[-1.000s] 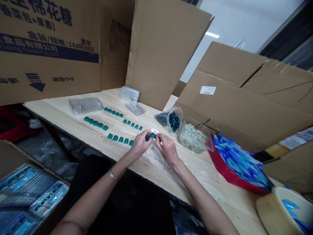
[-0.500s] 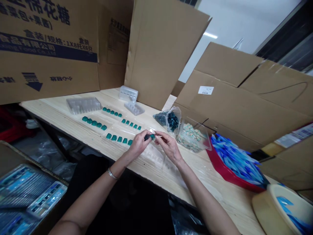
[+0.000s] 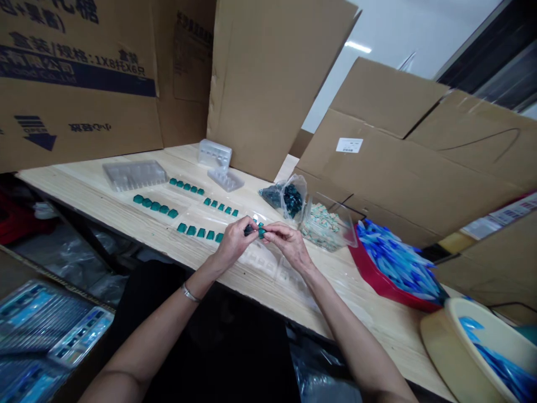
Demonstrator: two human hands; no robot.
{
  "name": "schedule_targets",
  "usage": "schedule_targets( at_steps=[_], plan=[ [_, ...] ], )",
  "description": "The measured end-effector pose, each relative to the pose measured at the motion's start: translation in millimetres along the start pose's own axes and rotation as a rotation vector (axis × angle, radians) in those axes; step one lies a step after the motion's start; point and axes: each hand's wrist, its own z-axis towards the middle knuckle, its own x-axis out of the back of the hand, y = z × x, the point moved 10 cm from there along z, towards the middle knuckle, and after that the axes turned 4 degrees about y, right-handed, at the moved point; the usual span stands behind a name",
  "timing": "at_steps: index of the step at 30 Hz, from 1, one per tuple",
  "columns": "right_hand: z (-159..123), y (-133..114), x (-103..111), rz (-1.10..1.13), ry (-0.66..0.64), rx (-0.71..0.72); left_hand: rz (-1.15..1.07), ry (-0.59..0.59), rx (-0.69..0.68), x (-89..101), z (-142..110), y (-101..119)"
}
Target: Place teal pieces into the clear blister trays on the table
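Observation:
My left hand (image 3: 234, 242) is closed, its thumb and fingertips pinching a small dark piece (image 3: 248, 230). Right beside it, my right hand (image 3: 289, 244) pinches a small glossy teal piece (image 3: 262, 233); the fingertips of both hands nearly meet there. Below and beyond the hands lies a clear plastic tray (image 3: 257, 258) with several hollows. To the left, more teal pieces sit in short rows: a near row (image 3: 201, 233), a far row (image 3: 220, 207), and two rows farther left (image 3: 155, 206). The fingers partly hide the held pieces.
Clear plastic trays (image 3: 135, 175) and a clear box (image 3: 214, 154) stand at the back. A bag of dark teal pieces (image 3: 292, 200), a bin of pale pieces (image 3: 321, 224), a red tray of blue items (image 3: 396, 260) and a cream tub (image 3: 444, 352) line the right. Cardboard (image 3: 268, 84) walls the table.
The view has shifted slightly, so the table sits a little farther left and higher. The hands stay together, and the teal piece between the fingertips has turned a little.

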Motion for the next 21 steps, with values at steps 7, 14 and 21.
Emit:
schedule_targets(
  at_steps=[7, 14, 21],
  plan=[
    [-10, -30, 2, -0.194, -0.049, 0.263, -0.343, -0.137, 0.293, -22.2, -7, -17],
    [13, -12, 46, -0.323, 0.016, 0.157, -0.495, -0.095, 0.376, -2.1, 0, -21],
    [21, 52, 36, -0.711, -0.18, 0.164, -0.568, -0.069, 0.401, 7.8, 5, -24]
  ],
)
